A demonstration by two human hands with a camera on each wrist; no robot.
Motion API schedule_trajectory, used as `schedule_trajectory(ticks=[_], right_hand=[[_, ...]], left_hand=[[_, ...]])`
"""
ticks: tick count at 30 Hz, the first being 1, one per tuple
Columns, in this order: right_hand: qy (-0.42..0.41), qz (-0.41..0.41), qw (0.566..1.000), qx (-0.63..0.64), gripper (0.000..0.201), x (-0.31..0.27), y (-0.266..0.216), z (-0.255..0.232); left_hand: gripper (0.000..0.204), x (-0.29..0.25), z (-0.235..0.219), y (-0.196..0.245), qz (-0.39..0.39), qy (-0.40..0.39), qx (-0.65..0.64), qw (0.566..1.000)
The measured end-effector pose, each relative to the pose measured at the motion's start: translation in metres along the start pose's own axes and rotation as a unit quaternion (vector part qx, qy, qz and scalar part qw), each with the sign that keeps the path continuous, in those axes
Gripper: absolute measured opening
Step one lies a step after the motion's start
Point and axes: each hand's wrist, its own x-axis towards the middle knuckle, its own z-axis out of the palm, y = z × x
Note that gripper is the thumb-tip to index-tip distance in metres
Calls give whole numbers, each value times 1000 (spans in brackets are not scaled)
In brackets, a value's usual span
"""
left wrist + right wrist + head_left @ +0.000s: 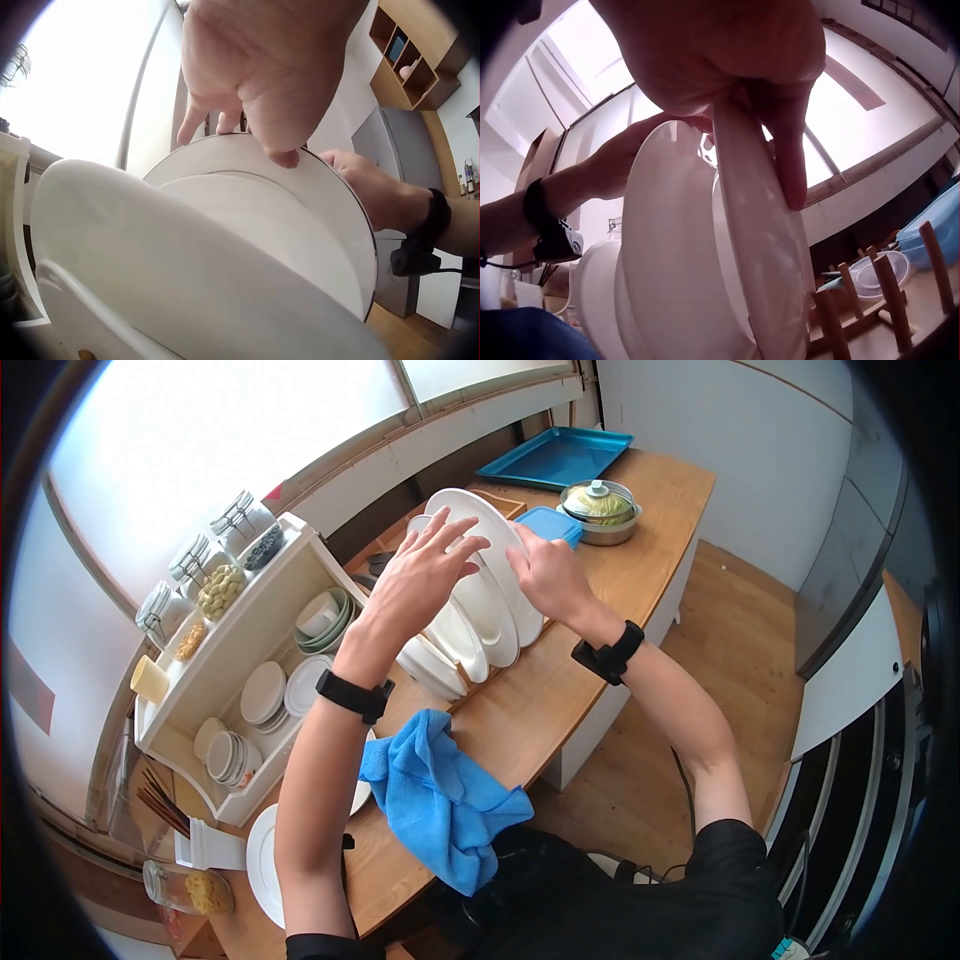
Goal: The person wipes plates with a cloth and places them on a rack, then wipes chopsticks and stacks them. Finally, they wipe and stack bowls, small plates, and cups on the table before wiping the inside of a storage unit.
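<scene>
White round glossy plate (508, 575) stands near-upright at the end of a row of white plates (484, 613) on the wooden bench (510, 710). Right hand (555, 580) pinches its rim; left hand (425, 565) spreads loosely beside it. Straight, steady handling should avoid knocking its neighbours.
</scene>
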Motion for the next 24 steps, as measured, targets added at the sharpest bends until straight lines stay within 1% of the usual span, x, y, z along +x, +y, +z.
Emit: schedule_trajectory(ticks=[3,6,9,12,16,18,21,24], right_hand=[[-11,-15,1000,4,40,-7,-6,5],[3,-27,999,32,38,-11,-4,7],[1,-5,999,39,35,-15,-11,3],[9,8,999,44,36,-19,-7,6],[-4,34,998,44,37,-23,-9,2],[-4,35,998,45,39,-23,-8,2],[-27,74,996,48,43,-23,-9,-2],[-25,88,994,65,49,-24,-6,-2]], left_hand=[[31,0,1,1,-5,-1,0,1000],[32,-1,-1,1,-13,-8,-2,1000],[34,-2,-1,2,-14,-6,2,1000],[35,-2,-2,3,-16,-3,4,1000],[39,-1,0,3,-13,2,5,1000],[41,-1,2,2,-16,3,-3,1000],[42,1,2,2,-25,1,-15,1000],[42,3,1,5,-35,-4,-5,999]])
